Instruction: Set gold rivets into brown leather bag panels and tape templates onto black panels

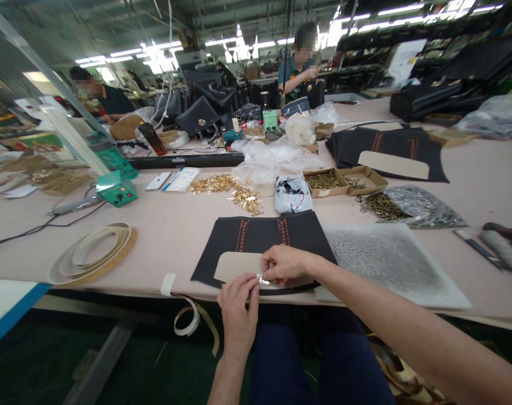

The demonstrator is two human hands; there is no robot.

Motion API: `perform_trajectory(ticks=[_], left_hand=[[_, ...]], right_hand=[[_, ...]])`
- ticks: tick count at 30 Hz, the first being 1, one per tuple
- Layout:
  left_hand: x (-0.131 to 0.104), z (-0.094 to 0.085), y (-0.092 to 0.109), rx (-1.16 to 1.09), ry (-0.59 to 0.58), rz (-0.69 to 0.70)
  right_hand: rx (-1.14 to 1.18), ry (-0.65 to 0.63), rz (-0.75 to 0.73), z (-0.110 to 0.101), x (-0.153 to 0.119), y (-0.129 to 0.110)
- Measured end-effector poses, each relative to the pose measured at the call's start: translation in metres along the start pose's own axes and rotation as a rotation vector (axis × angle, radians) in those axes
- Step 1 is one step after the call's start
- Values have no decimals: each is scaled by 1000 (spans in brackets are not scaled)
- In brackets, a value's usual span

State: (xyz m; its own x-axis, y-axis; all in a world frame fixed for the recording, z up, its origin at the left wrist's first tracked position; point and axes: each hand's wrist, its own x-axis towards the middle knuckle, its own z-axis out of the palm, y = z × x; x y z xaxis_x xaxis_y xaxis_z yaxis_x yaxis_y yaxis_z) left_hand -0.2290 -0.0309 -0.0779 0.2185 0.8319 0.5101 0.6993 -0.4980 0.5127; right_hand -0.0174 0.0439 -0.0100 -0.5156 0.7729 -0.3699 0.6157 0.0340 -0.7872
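Note:
A black bag panel (205,264) lies at the table's front edge, with two brown-stitched straps on it and a beige rounded backing piece (234,264) on its lower half. Over the backing piece is a small shiny strip (263,280), like clear film or thin metal; I cannot tell which. My left hand (240,306) is closed at the strip's left end, fingers together and thumb near the index finger. My right hand (287,264) is closed in a pinch at its right end, resting on the panel. The fingers hide part of the strip.
Loose gold hardware (216,183), a plastic bag (293,194) and a cardboard box of small metal parts (323,180) lie beyond the panel. A speckled white board (386,259) is at right, rolled strips (99,253) at left. Two people work across the table.

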Motion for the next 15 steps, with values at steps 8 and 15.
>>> perform_trajectory(ticks=[8, 15], left_hand=[[1, -1, -1, 16, -20, -1], [0, -3, 2, 67, -56, 0]], right_hand=[[-38, -40, 192, -2, 9, -23], [-69, -13, 186, -2, 6, -24]])
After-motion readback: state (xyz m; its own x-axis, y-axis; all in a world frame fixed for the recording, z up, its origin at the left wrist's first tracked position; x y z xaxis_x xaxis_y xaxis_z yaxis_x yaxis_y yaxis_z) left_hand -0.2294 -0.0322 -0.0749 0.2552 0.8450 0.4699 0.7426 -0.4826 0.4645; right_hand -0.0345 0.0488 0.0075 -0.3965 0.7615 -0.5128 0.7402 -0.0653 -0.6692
